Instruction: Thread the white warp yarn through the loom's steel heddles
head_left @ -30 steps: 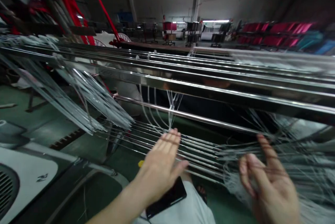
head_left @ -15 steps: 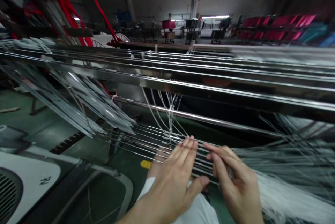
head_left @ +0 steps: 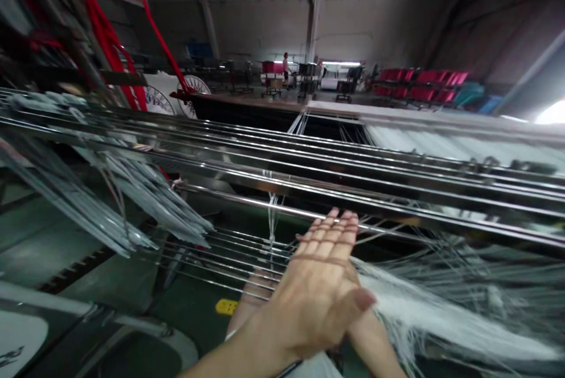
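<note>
My left hand (head_left: 315, 292) reaches over the thin metal rods (head_left: 238, 254), its fingers stretched out side by side and its thumb apart. Its fingertips overlap the long round bar (head_left: 238, 196) in view; whether they touch it I cannot tell. Behind it, my right hand (head_left: 353, 275) is almost wholly covered, with mainly the wrist and forearm showing, so its fingers are hidden. Loose white threads (head_left: 424, 307) spread out to the right of both hands. A narrow bunch of white threads (head_left: 271, 219) hangs down to the rods just left of my fingers.
Thick bundles of pale grey strands (head_left: 163, 204) hang at the left. Long metal rails (head_left: 309, 181) cross in front of me. A white chair or frame (head_left: 26, 337) and a yellow piece (head_left: 226, 307) lie low left. A person (head_left: 285, 66) stands far back.
My left hand has moved right and now covers most of my right hand, which has shifted left behind it. The view has tilted up, showing more of the far wall.
</note>
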